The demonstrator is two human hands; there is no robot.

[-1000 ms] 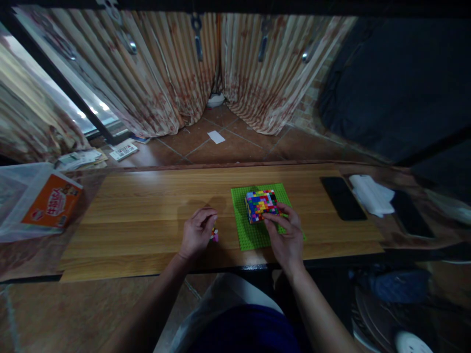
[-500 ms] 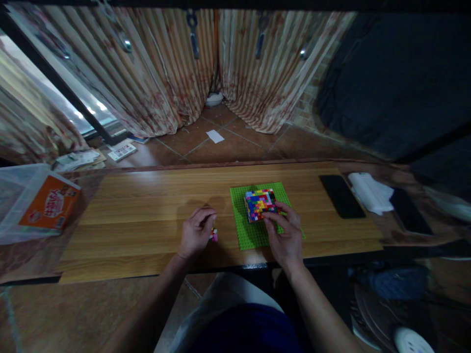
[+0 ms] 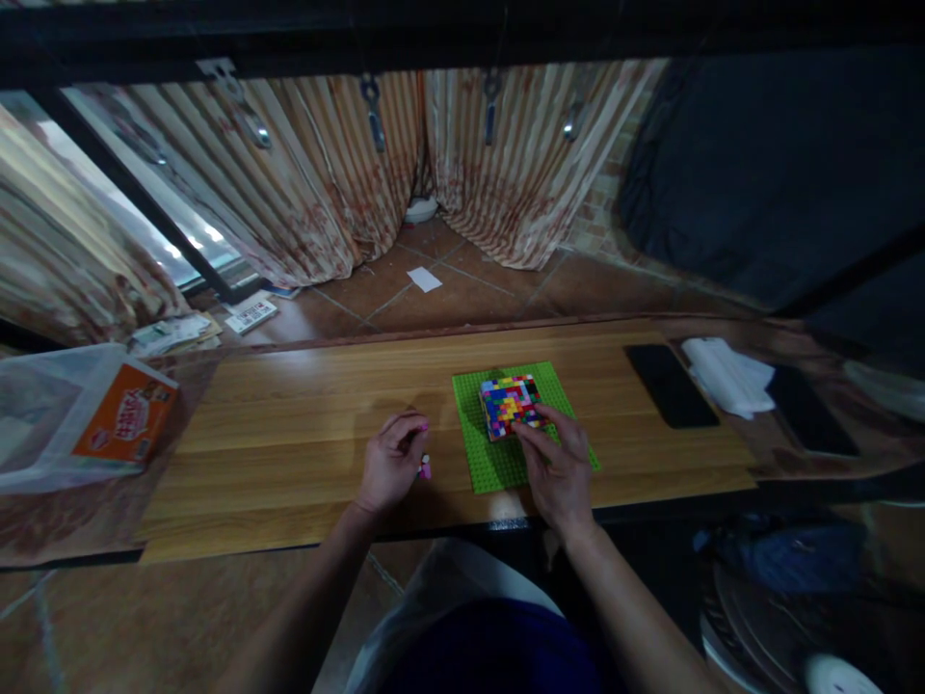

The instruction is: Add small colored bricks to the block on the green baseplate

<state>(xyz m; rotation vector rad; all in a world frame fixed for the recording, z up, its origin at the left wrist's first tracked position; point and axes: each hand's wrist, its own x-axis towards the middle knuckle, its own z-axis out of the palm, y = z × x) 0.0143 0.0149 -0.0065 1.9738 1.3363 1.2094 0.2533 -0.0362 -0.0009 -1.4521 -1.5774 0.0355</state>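
A multicoloured block of small bricks (image 3: pixel 510 404) stands on a green baseplate (image 3: pixel 498 465) on the wooden table (image 3: pixel 289 424). My right hand (image 3: pixel 556 469) rests at the block's near right corner, fingers curled and touching its side. My left hand (image 3: pixel 391 461) lies on the table left of the baseplate, fingers pinched on a small pink brick. Another small pink and white brick (image 3: pixel 425 468) sits by its fingertips.
A black phone (image 3: pixel 670 385) and white folded cloth (image 3: pixel 726 374) lie at the table's right end, with another dark flat device (image 3: pixel 813 414) beyond. A clear bag with an orange packet (image 3: pixel 122 426) sits at the left. Curtains hang behind.
My hands have barely moved. The left hand's fingers have lifted slightly with a pink brick at their tips. The camera tilted so the view shifted a little.
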